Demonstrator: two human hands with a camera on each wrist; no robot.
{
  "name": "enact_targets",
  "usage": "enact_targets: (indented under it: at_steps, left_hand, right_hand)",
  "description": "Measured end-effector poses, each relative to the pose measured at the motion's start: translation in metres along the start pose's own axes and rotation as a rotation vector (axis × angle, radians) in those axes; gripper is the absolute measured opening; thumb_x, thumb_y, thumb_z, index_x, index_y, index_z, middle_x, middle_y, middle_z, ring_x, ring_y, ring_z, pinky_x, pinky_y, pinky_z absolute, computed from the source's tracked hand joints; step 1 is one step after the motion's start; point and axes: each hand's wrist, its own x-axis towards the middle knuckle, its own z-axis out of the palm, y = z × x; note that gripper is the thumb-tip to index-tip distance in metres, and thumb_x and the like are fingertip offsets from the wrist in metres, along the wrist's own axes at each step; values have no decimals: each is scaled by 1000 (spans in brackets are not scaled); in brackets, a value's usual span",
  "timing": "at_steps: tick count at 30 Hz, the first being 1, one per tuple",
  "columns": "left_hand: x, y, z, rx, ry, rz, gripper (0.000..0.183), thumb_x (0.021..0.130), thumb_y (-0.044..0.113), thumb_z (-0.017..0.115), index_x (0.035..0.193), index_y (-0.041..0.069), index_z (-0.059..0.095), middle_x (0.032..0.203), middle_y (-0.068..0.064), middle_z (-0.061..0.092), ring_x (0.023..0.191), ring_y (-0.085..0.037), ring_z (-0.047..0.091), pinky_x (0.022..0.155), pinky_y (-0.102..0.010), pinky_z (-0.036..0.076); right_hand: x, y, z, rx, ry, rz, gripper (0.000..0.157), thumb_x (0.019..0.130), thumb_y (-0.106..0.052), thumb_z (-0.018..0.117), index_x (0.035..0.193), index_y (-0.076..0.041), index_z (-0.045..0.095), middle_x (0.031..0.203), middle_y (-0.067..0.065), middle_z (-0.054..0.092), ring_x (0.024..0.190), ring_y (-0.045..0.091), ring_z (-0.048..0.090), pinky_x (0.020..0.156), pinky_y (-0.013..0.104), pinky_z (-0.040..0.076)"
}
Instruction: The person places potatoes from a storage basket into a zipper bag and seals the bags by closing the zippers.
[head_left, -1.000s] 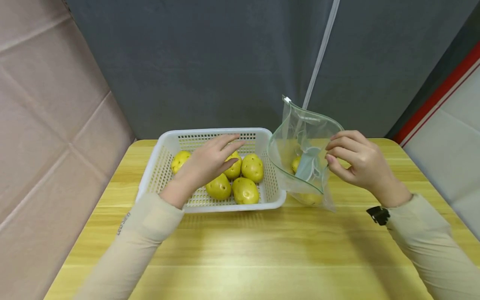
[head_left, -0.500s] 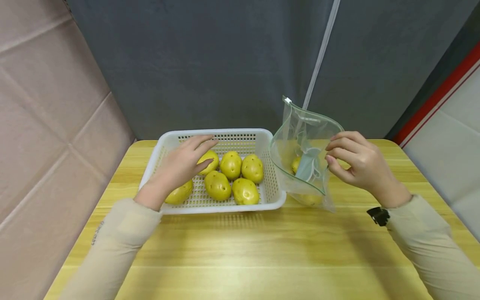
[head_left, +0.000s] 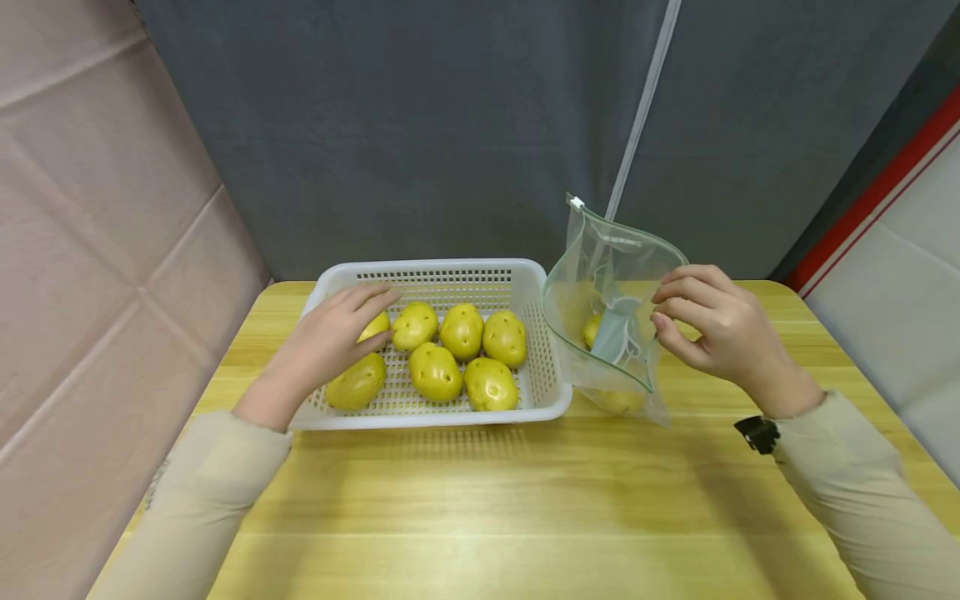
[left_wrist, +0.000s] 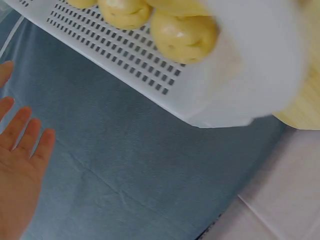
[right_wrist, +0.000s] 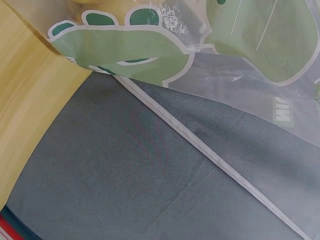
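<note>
Left of the middle in the head view, your left hand [head_left: 318, 340] is over the left end of the basket, fingers loose and a bit apart, with nothing in its grip. Whether it touches the potato under it can't be told. Right of the middle, your right hand [head_left: 712, 325] pinches the edge of a clear plastic zip bag [head_left: 626, 258] between thumb and bent fingers. The bag's mouth is wide open, and two yellow potatoes show inside, low down. Green pictures [right_wrist: 120, 47] are printed on its side. Just left of the bag sits a white plastic basket [head_left: 427, 418] full of little holes, with seven round yellow potatoes [head_left: 435, 372] in view. Both rest on a yellow wooden table [head_left: 450, 508]. Grey cloth [head_left: 405, 125] fills the top, a pinkish wall [head_left: 90, 208] the left, and a red stripe [head_left: 892, 183] runs down the upper right.
</note>
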Motion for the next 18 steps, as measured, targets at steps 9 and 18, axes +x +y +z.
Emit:
enact_targets:
  at_steps: [9,18]
  left_hand:
    - [-17,-9,4,8,-56,-21,49,81,14,74,126,1,58,126,-21,60,114,-38,57,96,-50,50]
    - [-26,-15,7,16,-144,-43,53,81,16,75,129,2,57,130,-20,58,120,-38,54,102,-51,46]
  right_hand:
    - [-1,0,0,-9,-9,-2,51,99,-32,44,67,0,66,73,15,66,81,32,59,73,37,46]
    - [-2,0,1,13,-1,14,50,99,-32,45,67,0,66,74,16,66,82,33,58,80,29,43]
